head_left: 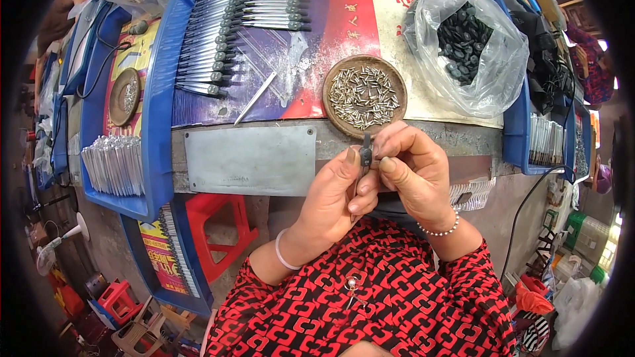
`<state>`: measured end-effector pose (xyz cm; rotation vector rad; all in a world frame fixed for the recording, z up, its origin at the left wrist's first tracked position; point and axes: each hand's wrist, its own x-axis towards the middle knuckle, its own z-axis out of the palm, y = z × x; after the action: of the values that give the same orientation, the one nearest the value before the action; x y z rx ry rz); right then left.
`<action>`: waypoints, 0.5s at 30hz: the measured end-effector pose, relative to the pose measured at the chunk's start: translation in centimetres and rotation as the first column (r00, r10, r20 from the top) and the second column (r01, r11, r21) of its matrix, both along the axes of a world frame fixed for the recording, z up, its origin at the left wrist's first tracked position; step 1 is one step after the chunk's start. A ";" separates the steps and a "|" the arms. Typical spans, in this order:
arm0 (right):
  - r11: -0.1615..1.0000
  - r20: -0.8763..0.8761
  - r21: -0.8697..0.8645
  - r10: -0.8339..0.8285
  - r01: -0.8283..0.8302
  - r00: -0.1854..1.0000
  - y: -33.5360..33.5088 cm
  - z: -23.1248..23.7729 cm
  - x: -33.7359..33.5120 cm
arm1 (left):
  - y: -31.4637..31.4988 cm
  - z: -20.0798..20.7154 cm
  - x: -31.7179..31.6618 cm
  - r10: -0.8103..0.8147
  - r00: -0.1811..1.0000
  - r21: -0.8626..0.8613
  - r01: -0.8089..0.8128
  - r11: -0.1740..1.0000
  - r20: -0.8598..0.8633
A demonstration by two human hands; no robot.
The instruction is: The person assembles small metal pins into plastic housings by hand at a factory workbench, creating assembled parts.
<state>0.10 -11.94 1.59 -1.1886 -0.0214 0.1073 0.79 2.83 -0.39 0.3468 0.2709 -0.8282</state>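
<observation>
In front of my chest, my left hand (340, 188) is closed round a slim metal rod with a small black plastic piece (366, 156) at its upper end. My right hand (415, 168) pinches close beside that black piece, thumb against fingers. What it holds, if anything, is too small to make out. Just beyond my fingers stands a round brown dish (329, 96) of small silvery metal pins. A clear plastic bag (493, 89) full of black plastic pieces lies open at the far right of the worktop.
Rows of metal rods with black heads (218, 46) lie at the far left. A loose pale strip (256, 97) rests near them. A blue tray (155, 112) holds silvery rods (114, 164). A metal plate (251, 158) covers the table's front edge, above a red stool (215, 235).
</observation>
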 end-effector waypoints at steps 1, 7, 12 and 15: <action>1.000 0.018 0.006 -0.003 0.003 1.000 0.1 -0.3 0.0 | 0.0 0.0 0.0 0.003 1.000 0.000 -0.003 1.000 0.000; 0.998 0.005 0.039 -0.058 0.057 0.998 0.7 -1.1 -0.4 | -0.2 -0.1 -0.1 0.015 0.995 0.041 -0.019 0.999 0.097; 0.987 -0.044 0.117 -0.109 0.113 0.993 1.7 -0.8 -0.6 | -0.1 -0.3 -0.1 0.037 0.985 0.050 -0.046 0.998 0.169; 0.976 -0.014 0.117 -0.184 0.184 0.983 2.1 -1.1 -0.6 | -0.1 -0.3 0.1 0.040 0.983 0.041 -0.049 0.998 0.182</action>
<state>-0.45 -9.80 0.44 -1.0665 0.0844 -0.0548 0.87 2.68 -0.65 0.4545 0.1276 -0.7420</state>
